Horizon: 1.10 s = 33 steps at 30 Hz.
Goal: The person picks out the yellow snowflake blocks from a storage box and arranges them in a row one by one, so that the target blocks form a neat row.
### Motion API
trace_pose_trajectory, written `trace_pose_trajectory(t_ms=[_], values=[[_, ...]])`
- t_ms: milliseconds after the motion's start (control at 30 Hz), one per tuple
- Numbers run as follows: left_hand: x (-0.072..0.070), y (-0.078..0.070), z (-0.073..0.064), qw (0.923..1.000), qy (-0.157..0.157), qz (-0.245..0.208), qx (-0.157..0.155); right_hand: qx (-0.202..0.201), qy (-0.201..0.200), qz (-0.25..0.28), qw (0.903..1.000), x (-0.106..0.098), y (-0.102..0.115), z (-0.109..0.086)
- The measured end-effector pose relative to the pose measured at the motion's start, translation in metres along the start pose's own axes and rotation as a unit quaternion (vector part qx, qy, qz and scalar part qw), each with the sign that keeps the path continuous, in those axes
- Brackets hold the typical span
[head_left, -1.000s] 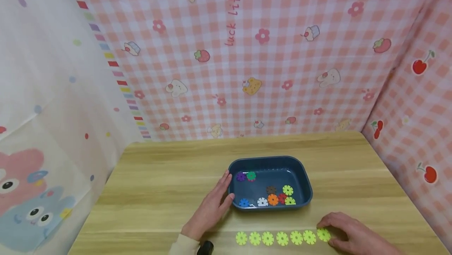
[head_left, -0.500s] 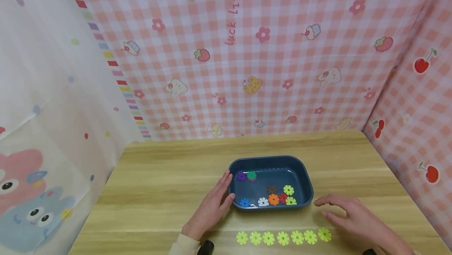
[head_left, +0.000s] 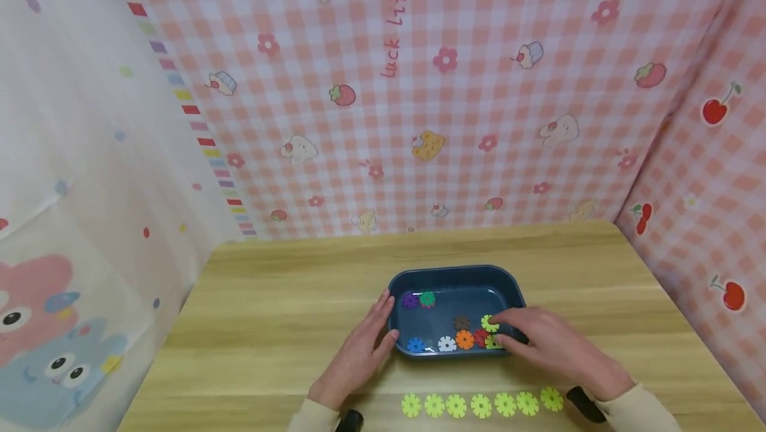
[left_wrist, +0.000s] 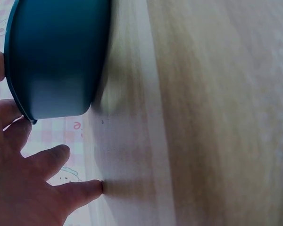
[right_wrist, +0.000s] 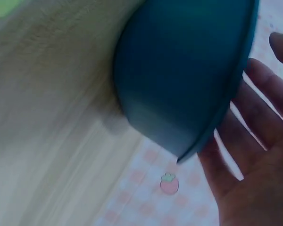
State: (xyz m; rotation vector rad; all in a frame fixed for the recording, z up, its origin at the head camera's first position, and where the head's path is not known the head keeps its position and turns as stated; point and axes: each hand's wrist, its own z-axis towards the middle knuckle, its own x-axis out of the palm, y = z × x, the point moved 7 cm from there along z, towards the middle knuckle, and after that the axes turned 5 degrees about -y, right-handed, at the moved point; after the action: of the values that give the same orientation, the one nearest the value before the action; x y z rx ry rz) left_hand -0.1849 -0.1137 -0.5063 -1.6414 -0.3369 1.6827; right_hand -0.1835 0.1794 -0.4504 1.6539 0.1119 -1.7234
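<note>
A dark blue rectangular tray holds several notched plastic discs. My left hand rests against its left wall with fairly straight fingers; in the left wrist view the hand touches the rim. Over the right rim reaches my right hand, its index fingertip at a yellow-green snowflake disc and its thumb over a second yellow-green disc. Thumb and index finger stand apart, with no disc lifted. The right wrist view hides the fingertips' contact behind the tray wall.
Several yellow-green discs lie in a row on the wooden table in front of the tray. Inside it are also purple, blue, white and orange discs. Printed cloth hangs behind.
My right hand has let go of the row's rightmost yellow-green disc, lifted away, and moved up and left into the tray. My left hand has stayed on the tray's left side.
</note>
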Motion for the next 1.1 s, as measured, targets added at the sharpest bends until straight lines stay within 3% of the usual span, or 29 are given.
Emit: trace_pose_trajectory(t_ms=[333, 500, 667, 900, 1100], values=[[0.001, -0.001, 0.0, 1.0, 0.001, -0.001, 0.006, 0.004, 0.085, 0.002, 0.9963, 0.027, 0.002, 0.024], [0.001, -0.002, -0.001, 1.0, 0.001, 0.0, 0.002, 0.015, 0.104, 0.013, 0.9944, 0.033, 0.0, 0.033], [0.003, 0.0, -0.001, 1.0, 0.002, 0.0, -0.003, -0.001, 0.115, 0.054, 0.9918, 0.039, 0.004, 0.042], [0.002, -0.001, -0.001, 1.0, 0.002, 0.0, 0.001, -0.024, 0.097, 0.141, 0.985, 0.039, 0.001, 0.053], [0.002, 0.001, -0.001, 1.0, 0.001, 0.004, 0.002, -0.017, 0.054, 0.102, 0.9932, 0.04, -0.007, 0.066]])
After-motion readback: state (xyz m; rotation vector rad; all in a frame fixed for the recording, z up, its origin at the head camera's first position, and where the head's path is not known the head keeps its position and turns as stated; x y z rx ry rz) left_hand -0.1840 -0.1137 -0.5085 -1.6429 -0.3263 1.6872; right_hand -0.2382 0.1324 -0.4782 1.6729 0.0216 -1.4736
